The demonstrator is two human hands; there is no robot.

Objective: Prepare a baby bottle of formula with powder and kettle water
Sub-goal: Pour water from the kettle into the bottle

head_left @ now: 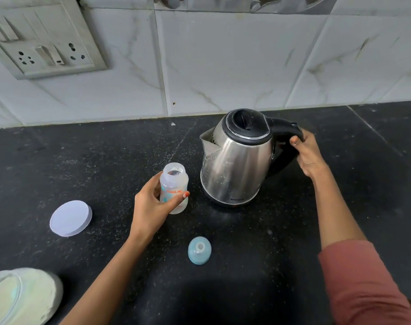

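Bottle (174,187) gripped upright by left hand (150,207); right hand (308,153) wraps tilted kettle (237,158) handle.

I stand at a flat black stone counter (281,242) with tiny white specks. Behind it is a wall of big white tiles (235,62) with thin grey lines. A grey plug-and-switch plate (42,43) sits high on my left.

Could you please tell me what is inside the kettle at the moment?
The kettle has its black lid shut, so any water inside is hidden. Only a perforated strainer shows behind the spout. The right hand grips the handle.
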